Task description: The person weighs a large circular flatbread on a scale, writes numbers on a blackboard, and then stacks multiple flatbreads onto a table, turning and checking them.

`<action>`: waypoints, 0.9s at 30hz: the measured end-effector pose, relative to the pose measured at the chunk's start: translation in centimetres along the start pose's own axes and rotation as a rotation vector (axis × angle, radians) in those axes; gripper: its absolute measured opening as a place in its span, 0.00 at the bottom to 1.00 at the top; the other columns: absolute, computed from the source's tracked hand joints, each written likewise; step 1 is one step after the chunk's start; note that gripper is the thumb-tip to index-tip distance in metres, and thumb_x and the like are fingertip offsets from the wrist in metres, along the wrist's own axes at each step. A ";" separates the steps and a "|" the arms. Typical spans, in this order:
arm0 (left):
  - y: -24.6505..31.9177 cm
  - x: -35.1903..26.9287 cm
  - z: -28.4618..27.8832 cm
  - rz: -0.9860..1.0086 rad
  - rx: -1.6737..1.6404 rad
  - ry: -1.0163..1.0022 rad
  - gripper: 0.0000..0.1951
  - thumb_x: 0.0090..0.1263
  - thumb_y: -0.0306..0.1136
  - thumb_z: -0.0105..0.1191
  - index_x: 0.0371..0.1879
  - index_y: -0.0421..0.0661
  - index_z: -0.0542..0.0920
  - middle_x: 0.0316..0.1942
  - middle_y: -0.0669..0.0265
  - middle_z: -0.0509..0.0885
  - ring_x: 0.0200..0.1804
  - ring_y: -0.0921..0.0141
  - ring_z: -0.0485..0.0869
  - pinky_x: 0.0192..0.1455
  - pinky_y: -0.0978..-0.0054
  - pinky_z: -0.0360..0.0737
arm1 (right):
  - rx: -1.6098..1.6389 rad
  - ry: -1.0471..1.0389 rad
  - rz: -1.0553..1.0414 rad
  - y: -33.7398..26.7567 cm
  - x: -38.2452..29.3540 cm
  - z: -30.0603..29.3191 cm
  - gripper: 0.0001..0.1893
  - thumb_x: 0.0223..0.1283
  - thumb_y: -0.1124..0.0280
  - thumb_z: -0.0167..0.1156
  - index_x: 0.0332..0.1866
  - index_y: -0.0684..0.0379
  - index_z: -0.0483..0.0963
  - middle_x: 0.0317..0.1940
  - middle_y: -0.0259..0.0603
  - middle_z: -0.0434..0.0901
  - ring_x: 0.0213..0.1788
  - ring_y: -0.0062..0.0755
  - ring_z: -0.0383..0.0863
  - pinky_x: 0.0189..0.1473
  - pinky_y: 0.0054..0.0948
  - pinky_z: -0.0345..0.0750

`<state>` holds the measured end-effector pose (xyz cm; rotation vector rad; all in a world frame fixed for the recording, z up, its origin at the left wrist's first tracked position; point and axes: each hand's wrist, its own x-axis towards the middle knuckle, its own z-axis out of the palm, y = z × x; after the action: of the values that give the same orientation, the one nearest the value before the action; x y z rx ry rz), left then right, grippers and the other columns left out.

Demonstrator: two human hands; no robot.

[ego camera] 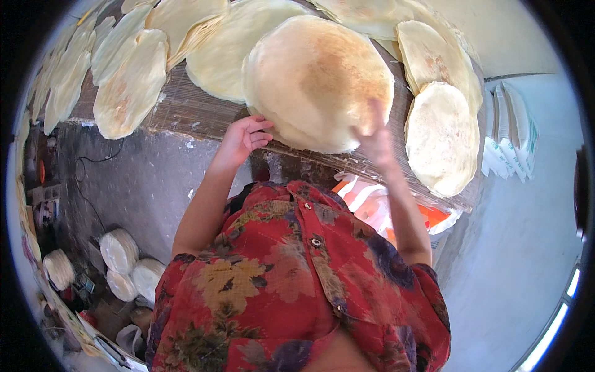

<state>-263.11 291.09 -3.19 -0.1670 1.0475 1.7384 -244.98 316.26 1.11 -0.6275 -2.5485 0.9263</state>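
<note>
A large round flatbread (297, 79) with browned patches lies in front of me near the edge of a table covered with a slatted mat (195, 111). My left hand (248, 135) is at its lower left rim, fingers bent; whether they pinch the edge is not clear. My right hand (375, 137), blurred, is over the lower right rim with its fingers spread. Paler flatbread (218, 60) lies partly under the large one on the left. An oval-looking stack of flatbreads (441, 135) rests to the right, and another folded flatbread (132, 88) hangs slightly over the edge at the left.
More flatbreads (69, 79) cover the far left. Below the table's edge stands a white and orange plastic bag (367, 204). Stacked white sacks (511, 135) are by the right wall. Round pale stacks (118, 251) stand at the lower left, and a black cable (86, 195) runs across the floor.
</note>
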 end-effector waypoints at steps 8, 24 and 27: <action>0.2 0.0 0.3 0.088 -0.066 -0.016 0.16 0.53 0.26 0.44 0.43 0.39 0.69 0.39 0.62 0.77 0.20 0.76 0.74 0.22 0.84 0.73 | -0.370 -0.364 -0.270 -10.0 3.9 8.2 0.39 0.40 0.55 0.62 0.59 0.63 0.56 0.56 0.53 0.60 0.60 0.44 0.59 0.58 0.39 0.58; 0.7 2.7 2.9 0.119 -0.165 -0.097 0.11 0.57 0.26 0.49 0.40 0.45 0.71 0.35 0.66 0.78 0.37 0.72 0.78 0.39 0.73 0.76 | 0.316 -0.485 0.125 -5.9 10.1 2.2 0.13 0.54 0.68 0.53 0.37 0.68 0.73 0.29 0.42 0.76 0.33 0.25 0.71 0.38 0.23 0.69; -0.6 4.7 0.8 0.192 -0.076 0.046 0.08 0.56 0.24 0.51 0.35 0.46 0.73 0.31 0.67 0.78 0.33 0.72 0.79 0.33 0.76 0.76 | -0.031 -0.386 -0.012 -9.5 12.1 0.0 0.11 0.56 0.67 0.50 0.32 0.66 0.73 0.26 0.44 0.75 0.29 0.28 0.72 0.34 0.27 0.71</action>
<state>-264.39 294.97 -5.68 -0.1593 1.0595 1.9568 -257.78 315.98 9.65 -0.4789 -2.9040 1.0958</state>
